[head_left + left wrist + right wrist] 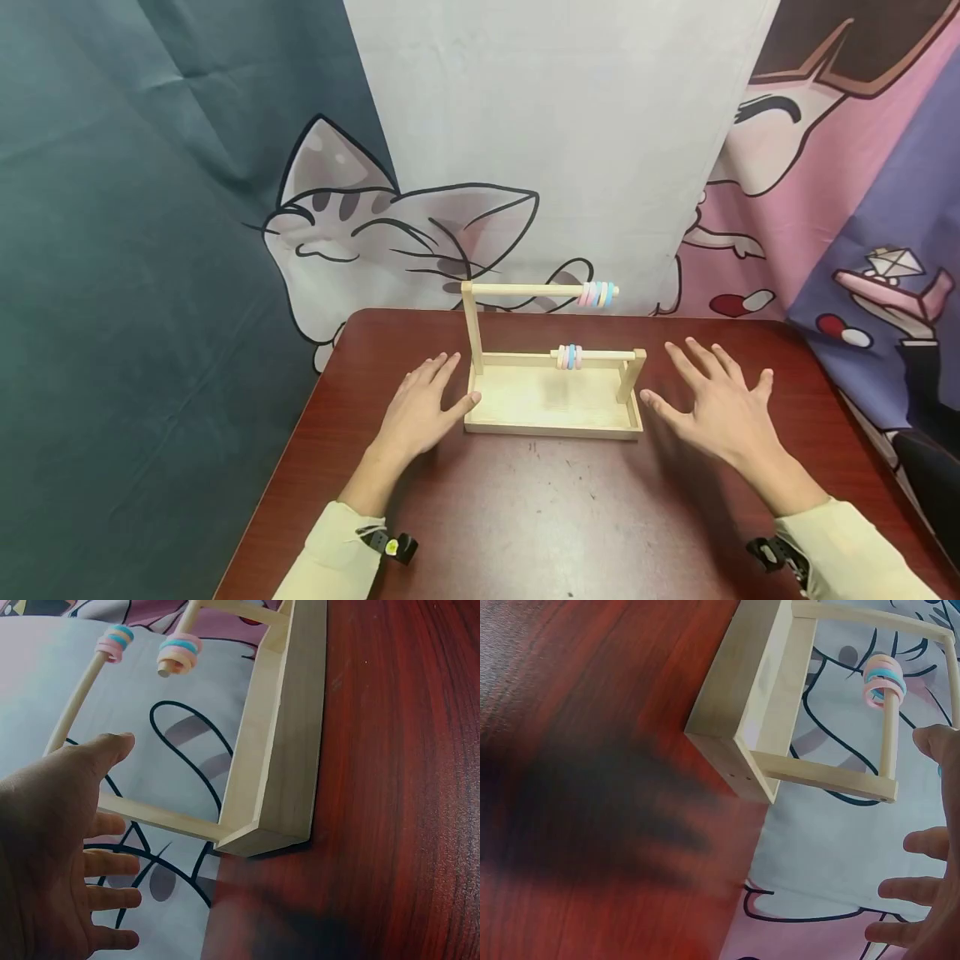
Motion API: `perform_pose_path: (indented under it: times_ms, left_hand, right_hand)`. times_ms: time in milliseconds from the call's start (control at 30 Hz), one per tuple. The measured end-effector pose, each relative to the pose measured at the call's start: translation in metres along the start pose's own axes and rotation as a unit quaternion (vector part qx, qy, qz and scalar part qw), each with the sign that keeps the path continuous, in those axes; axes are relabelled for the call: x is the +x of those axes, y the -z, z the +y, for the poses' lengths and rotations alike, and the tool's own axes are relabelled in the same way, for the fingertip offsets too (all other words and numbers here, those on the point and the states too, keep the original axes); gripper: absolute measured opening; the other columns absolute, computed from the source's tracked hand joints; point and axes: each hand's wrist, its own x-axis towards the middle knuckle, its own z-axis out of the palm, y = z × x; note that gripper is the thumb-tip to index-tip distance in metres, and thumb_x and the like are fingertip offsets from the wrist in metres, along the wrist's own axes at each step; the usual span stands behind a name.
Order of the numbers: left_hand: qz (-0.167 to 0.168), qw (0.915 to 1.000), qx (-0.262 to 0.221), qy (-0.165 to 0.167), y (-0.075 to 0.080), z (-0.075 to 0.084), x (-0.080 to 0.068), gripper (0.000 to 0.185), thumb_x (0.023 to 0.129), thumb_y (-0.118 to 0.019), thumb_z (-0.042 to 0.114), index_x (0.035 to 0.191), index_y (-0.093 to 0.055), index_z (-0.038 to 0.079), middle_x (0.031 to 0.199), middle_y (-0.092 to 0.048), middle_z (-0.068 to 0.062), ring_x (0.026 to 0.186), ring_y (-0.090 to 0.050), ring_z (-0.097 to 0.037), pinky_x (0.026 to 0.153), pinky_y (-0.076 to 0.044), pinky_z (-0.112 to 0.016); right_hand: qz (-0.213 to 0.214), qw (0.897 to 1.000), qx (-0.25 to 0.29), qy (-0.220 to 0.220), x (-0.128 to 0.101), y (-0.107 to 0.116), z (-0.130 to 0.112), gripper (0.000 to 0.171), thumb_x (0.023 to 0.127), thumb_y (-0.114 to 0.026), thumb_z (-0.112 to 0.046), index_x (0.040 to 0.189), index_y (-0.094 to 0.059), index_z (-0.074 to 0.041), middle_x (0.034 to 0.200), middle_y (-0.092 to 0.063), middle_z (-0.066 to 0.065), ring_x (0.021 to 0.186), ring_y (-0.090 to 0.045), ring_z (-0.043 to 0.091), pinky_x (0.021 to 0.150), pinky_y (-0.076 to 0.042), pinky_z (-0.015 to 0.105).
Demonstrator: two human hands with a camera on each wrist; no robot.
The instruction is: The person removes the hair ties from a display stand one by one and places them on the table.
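Left hand (418, 406): your fingers are spread and flat, grasping nothing; the thumb tip sits at or just beside the left end of the rack (553, 406), contact not clear.
Right hand (718, 398): released, fingers fanned, palm down over the table (570, 517); it hangs just right of the rack's right end, apart from it.
Rack: middle of the head view, between your 2 hands, its tray flat on the table.
Long axis: runs left to right across the frame, so each hand faces 1 short end.
Nearer hand: your left, by a small margin.
Top rod (525, 290): carried on the tall left post, jutting right; a cluster of rings (597, 293) sits near its free end, above and well clear of both hands.
Low rod (592, 356): spans toward the short right post and holds a second ring group (569, 357), nearer your right hand.
Wrist views: each shows a rack corner with open fingers beside it.
Backdrop (390, 225): cartoon cat cloth behind the table.
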Motion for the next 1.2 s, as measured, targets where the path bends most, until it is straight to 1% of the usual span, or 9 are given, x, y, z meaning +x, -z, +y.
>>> perform_pose_path:
  times_ms: [333,500,567,633,800,900,1033,1200]
  left_hand:
    - [0.000,1.0000,-0.003,-0.007,-0.006,-0.001,0.004,0.087,0.105,-0.057,0.071,0.173,-0.039,0.020,0.177,-0.043,-0.013,0.166,-0.038,-0.040,0.134,-0.028,-0.066]
    - [-0.008,0.9999,-0.006,-0.009,-0.010,0.000,0.006,0.086,0.106,-0.056,0.071,0.173,-0.039,0.019,0.175,-0.045,-0.012,0.164,-0.041,-0.038,0.134,-0.030,-0.064]
    - [-0.012,0.9999,-0.007,-0.007,-0.012,0.000,0.006,0.086,0.106,-0.056,0.071,0.173,-0.039,0.019,0.174,-0.047,-0.012,0.162,-0.044,-0.038,0.133,-0.031,-0.063]
    - [-0.015,0.9999,-0.005,-0.003,-0.014,0.001,0.006,0.086,0.106,-0.056,0.071,0.173,-0.039,0.020,0.172,-0.051,-0.013,0.159,-0.048,-0.039,0.130,-0.037,-0.063]
    - [-0.029,0.9993,-0.009,0.021,-0.019,0.002,0.006,0.087,0.105,-0.057,0.074,0.172,-0.041,0.020,0.166,-0.057,-0.016,0.151,-0.057,-0.042,0.119,-0.049,-0.065]
    - [-0.034,0.9989,-0.011,0.029,-0.022,0.002,0.006,0.089,0.105,-0.057,0.074,0.171,-0.041,0.018,0.165,-0.057,-0.018,0.150,-0.058,-0.043,0.117,-0.050,-0.065]
    - [-0.039,0.9986,-0.017,0.032,-0.027,0.001,0.006,0.090,0.104,-0.060,0.073,0.171,-0.042,0.015,0.164,-0.057,-0.019,0.150,-0.057,-0.044,0.117,-0.050,-0.065]
    - [-0.051,0.9971,-0.043,0.036,-0.034,-0.003,0.005,0.090,0.103,-0.068,0.065,0.168,-0.045,0.009,0.163,-0.058,-0.022,0.150,-0.058,-0.043,0.118,-0.050,-0.063]
  right_hand:
    - [-0.004,1.000,0.013,0.008,0.015,0.003,-0.006,0.092,0.094,-0.073,-0.071,0.168,-0.047,-0.021,0.168,-0.050,0.022,0.153,-0.041,0.053,0.107,-0.010,0.101]
    - [-0.011,1.000,0.019,0.009,0.022,0.003,-0.008,0.092,0.096,-0.074,-0.069,0.169,-0.046,-0.020,0.168,-0.050,0.022,0.153,-0.042,0.052,0.108,-0.012,0.101]
    - [-0.016,1.000,0.021,0.010,0.024,0.002,-0.009,0.092,0.096,-0.074,-0.068,0.169,-0.045,-0.020,0.168,-0.050,0.022,0.154,-0.042,0.052,0.108,-0.012,0.100]
    - [-0.021,0.999,0.025,0.011,0.026,0.002,-0.010,0.092,0.097,-0.074,-0.067,0.170,-0.044,-0.020,0.168,-0.050,0.023,0.154,-0.042,0.052,0.109,-0.012,0.100]
    - [-0.026,0.999,0.029,0.016,0.032,0.002,-0.013,0.091,0.098,-0.073,-0.065,0.171,-0.041,-0.020,0.167,-0.050,0.024,0.154,-0.043,0.051,0.110,-0.012,0.099]
    - [-0.024,0.999,0.029,0.022,0.037,0.003,-0.016,0.090,0.099,-0.072,-0.064,0.171,-0.041,-0.020,0.166,-0.051,0.025,0.153,-0.044,0.051,0.110,-0.012,0.099]
    - [-0.020,0.999,0.034,0.028,0.043,0.004,-0.019,0.089,0.100,-0.073,-0.063,0.171,-0.042,-0.020,0.164,-0.052,0.024,0.152,-0.045,0.051,0.110,-0.012,0.099]
    - [-0.009,0.998,0.044,0.040,0.047,0.004,-0.023,0.085,0.100,-0.076,-0.056,0.169,-0.045,-0.017,0.162,-0.055,0.024,0.151,-0.047,0.050,0.111,-0.013,0.099]
